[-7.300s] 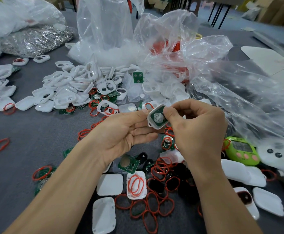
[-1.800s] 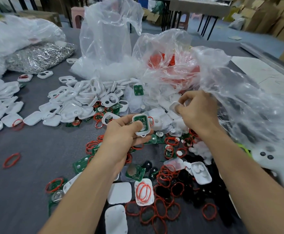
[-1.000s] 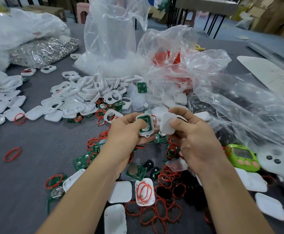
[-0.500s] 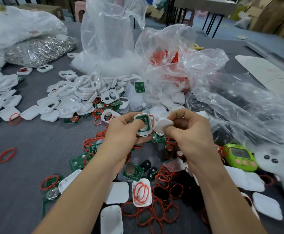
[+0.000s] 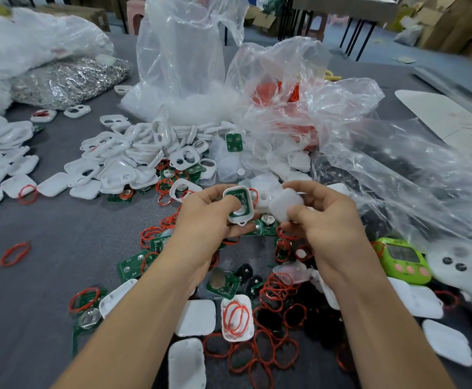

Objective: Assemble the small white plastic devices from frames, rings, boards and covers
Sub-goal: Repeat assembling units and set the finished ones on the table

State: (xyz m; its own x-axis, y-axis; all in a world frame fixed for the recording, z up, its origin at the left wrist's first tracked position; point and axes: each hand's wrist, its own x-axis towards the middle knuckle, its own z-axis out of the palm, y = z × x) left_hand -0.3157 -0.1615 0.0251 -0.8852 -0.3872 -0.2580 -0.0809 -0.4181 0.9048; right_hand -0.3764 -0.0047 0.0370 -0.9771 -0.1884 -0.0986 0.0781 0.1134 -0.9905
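On the left of the grey counter [image 5: 47, 276] lie white covers [image 5: 18, 185], with a heap of white frames [image 5: 128, 158] farther right. At centre, the left hand [image 5: 209, 223] has its grip closed on a frame holding a green board [image 5: 239, 204]. Just right, the right hand [image 5: 330, 223] pinches a white cover [image 5: 285, 204]. Red rings [image 5: 268, 349] litter the near counter.
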